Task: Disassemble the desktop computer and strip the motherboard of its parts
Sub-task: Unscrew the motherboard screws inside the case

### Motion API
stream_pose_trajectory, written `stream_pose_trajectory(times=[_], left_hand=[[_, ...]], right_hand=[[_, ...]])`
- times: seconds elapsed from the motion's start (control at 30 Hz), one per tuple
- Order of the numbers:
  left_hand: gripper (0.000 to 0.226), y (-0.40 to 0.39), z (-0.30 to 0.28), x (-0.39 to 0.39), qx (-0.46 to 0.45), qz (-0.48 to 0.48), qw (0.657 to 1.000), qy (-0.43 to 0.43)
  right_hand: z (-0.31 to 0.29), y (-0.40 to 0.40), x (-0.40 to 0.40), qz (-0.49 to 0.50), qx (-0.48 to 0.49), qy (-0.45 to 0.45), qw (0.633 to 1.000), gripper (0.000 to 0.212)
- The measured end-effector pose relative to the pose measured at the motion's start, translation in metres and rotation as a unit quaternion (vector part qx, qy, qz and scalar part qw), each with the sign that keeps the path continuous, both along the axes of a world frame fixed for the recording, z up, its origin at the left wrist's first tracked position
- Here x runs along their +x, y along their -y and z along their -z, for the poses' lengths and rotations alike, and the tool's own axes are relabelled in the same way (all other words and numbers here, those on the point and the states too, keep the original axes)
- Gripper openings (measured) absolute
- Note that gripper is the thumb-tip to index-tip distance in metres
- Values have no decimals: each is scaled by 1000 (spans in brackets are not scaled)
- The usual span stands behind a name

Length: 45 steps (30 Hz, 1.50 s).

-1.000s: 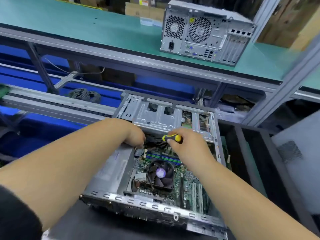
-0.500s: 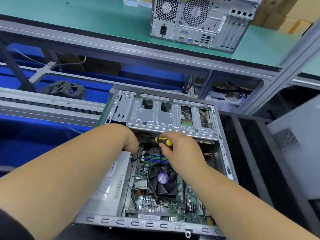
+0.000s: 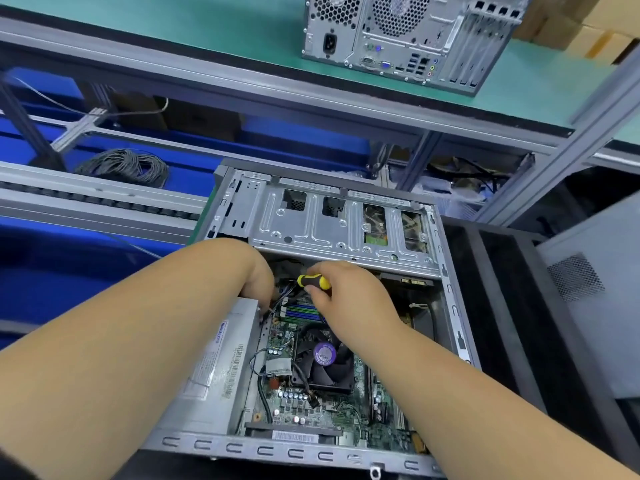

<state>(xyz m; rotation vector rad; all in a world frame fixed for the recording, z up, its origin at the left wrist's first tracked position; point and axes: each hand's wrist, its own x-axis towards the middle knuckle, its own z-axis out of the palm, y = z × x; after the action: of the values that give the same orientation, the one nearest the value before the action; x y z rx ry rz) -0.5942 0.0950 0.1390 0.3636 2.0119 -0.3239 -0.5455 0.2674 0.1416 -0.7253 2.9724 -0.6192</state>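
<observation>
Two hands are inside the open grey steel desktop computer case [image 3: 346, 230], which lies on its side in front of you with its lid off. Your right hand [image 3: 349, 296] is curled around a screwdriver with a yellow-and-black handle [image 3: 313, 281], the handle lying roughly level and poking out at 9 o'clock from your fist. Your left hand [image 3: 258, 282] reaches down beside the cables at the case's inner wall; its fingers are hidden behind the wrist, so you cannot tell whether they grip anything. The two hands sit close together, just below the pressed-metal drive cage [image 3: 332, 223] that spans the case at 12 o'clock.

The green motherboard [image 3: 311, 414] is seated in the bottom of the case. At its centre is a black square cooler fan with a purple round sticker [image 3: 323, 355]. Blue and green memory slots [image 3: 301, 311] lie just under your right hand. The silver boxy power supply with a barcode label [image 3: 214, 368] fills the case at 9 o'clock from the fan.

At 12 o'clock, well apart, a second grey tower computer [image 3: 408, 39] stands upright on the green-topped upper shelf [image 3: 207, 32]. A coil of grey cable [image 3: 124, 166] rests in a blue bin at 10 o'clock.
</observation>
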Motion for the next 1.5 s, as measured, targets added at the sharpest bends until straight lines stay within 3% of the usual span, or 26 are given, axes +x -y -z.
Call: stream_pose_trajectory(times=[0.2, 0.37, 0.47, 0.53, 0.63, 0.73, 0.9, 1.0, 1.13, 1.23, 1.37, 1.5], left_hand=[[52, -2, 10, -1, 37, -73, 997, -3], [46, -6, 10, -3, 24, -36, 998, -47], [13, -5, 12, -7, 23, -46, 998, -45], [6, -5, 13, -9, 33, -72, 996, -37], [34, -3, 17, -10, 67, -74, 994, -38], [39, -5, 17, -8, 47, -22, 997, -49], [38, -6, 15, -8, 20, 41, 998, -51], [38, -2, 17, -9, 33, 8, 997, -75], [30, 4, 22, -12, 31, -19, 995, -94], [31, 5, 26, -13, 5, 5, 995, -99], [33, 4, 25, -12, -2, 17, 994, -106], [33, 6, 21, -12, 10, -1, 994, -108]], right_hand=[[4, 5, -2, -3, 16, -6, 1000, 32], [2, 10, -2, -9, 48, -20, 999, 32], [0, 17, -1, -41, 118, -93, 988, 31], [-2, 21, 0, -60, 137, -125, 981, 29], [-2, 24, 5, -68, 159, -150, 973, 34], [-5, 22, 8, -71, 140, -162, 974, 55], [-15, 19, 1, -87, 102, -165, 977, 33], [-15, 18, -3, -125, 71, -152, 978, 20], [-18, 20, -7, -140, 59, -168, 974, 17], [-18, 21, -7, -146, 65, -153, 975, 24], [-17, 19, -5, -140, 63, -141, 978, 17], [-17, 22, -1, -127, 16, -108, 986, 19]])
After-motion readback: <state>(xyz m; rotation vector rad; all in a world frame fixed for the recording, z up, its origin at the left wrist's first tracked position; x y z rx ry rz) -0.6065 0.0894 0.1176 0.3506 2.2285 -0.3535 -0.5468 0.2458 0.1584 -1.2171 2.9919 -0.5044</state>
